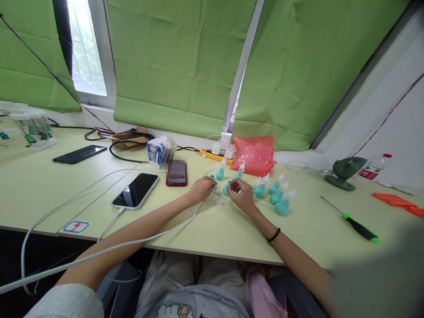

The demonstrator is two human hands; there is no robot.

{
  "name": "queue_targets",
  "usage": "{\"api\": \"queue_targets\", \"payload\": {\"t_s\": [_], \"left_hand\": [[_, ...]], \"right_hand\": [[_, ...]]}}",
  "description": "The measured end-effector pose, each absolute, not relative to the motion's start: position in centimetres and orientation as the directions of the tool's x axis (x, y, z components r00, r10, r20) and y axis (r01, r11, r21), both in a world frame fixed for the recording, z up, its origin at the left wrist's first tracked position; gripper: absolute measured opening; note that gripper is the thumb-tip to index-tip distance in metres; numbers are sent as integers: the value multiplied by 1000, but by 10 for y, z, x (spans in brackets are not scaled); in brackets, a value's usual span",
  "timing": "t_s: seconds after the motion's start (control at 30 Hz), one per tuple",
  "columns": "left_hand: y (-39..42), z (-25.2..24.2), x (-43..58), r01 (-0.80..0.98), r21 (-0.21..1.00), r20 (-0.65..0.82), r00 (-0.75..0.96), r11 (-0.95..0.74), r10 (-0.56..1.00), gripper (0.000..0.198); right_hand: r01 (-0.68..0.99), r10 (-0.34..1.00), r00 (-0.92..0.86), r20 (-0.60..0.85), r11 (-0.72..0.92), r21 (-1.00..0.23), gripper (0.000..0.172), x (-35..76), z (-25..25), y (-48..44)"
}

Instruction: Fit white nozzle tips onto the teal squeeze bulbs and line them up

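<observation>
My left hand (201, 190) is low over the table, its fingers drawn together beside a few small clear plastic pieces (217, 199). Whatever is in those fingers is too small to make out. My right hand (243, 194) has its thumb and fingers curled at a teal squeeze bulb (226, 189) with no tip on it. Just behind my hands stand a teal bulb with a clear pointed nozzle (220, 173) and another one (237, 175). Several more nozzle-topped bulbs (282, 206) stand to the right of my right hand.
A white cable (172, 229) crosses over my left forearm. Phones (135, 191) lie at left, and a red-cased phone (176, 173) is behind my left hand. Further back are a yellow power strip (215, 157) and red bubble wrap (254, 154). A screwdriver (359, 227) and small fan (346, 172) are right.
</observation>
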State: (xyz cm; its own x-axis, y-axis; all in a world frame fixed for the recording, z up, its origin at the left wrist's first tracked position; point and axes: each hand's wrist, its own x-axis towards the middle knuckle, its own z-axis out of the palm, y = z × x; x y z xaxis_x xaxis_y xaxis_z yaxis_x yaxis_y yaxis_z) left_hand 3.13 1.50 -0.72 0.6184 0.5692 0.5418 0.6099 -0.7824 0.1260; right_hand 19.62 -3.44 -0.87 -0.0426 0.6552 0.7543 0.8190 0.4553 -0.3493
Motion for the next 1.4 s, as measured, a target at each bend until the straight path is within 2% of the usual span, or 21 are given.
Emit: {"api": "queue_targets", "payload": {"t_s": [0.2,0.33,0.43,0.53,0.67,0.8,1.0,1.1,1.23,1.33,1.4], "left_hand": [[14,-6,31,618,112,525,628,-778,575,23],[13,-6,31,624,111,514,630,-774,582,23],[13,-7,32,629,105,515,628,-770,583,24],[14,-8,32,633,99,518,626,-768,583,25],[13,-8,32,640,108,529,611,-761,589,25],[8,-6,31,639,125,543,596,-759,592,25],[5,-5,31,645,81,538,613,-760,579,24],[5,-6,32,641,72,532,623,-764,573,24],[3,-4,32,634,83,548,615,-769,566,24],[-3,1,30,617,128,595,579,-776,558,27],[-9,7,28,588,172,624,556,-790,549,29]], "right_hand": [[863,531,-37,846,443,-241,16,199,-4,-34],[951,467,-48,883,291,-102,28,201,3,-37],[992,490,-13,872,117,-51,34,205,6,-36],[999,595,30,803,8,-43,28,212,4,-32],[996,769,33,639,30,-87,20,218,-6,-24],[976,865,10,502,102,-194,16,219,-14,-20],[938,913,-18,408,156,-309,28,214,-20,-19],[927,913,-6,407,158,-340,32,211,-21,-20],[891,903,6,429,190,-413,30,208,-22,-21],[847,845,20,535,270,-459,28,205,-18,-24],[823,770,12,638,356,-444,27,203,-14,-28]]}}
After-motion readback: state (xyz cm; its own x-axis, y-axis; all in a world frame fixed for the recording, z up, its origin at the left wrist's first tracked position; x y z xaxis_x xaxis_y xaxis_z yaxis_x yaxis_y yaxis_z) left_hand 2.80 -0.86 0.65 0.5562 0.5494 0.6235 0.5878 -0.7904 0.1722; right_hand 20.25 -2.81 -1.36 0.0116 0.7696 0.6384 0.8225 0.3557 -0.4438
